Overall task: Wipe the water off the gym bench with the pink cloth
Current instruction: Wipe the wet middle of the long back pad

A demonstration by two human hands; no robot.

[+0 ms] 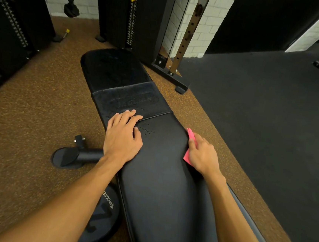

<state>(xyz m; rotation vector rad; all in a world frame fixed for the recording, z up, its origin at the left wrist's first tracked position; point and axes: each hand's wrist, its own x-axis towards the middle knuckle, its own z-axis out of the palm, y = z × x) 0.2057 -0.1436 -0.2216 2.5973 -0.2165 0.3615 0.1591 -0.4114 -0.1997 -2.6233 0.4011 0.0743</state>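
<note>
A long black padded gym bench (161, 179) runs from the near bottom toward the far middle of the head view. Small water droplets (146, 129) bead on the pad just past my left thumb, and more dot the textured band (137, 99) further along. My left hand (123, 135) lies flat on the pad's left side, fingers spread, holding nothing. My right hand (203, 155) is at the pad's right edge, closed on the pink cloth (190, 142), which shows above and below my fingers.
Brown speckled flooring (28, 128) lies left of the bench, dark rubber mat (261, 120) to the right. A bench foot tube (78, 155) and a black weight plate (101, 224) sit at near left. Weight-stack machines (131, 16) and a rack upright (189, 32) stand beyond.
</note>
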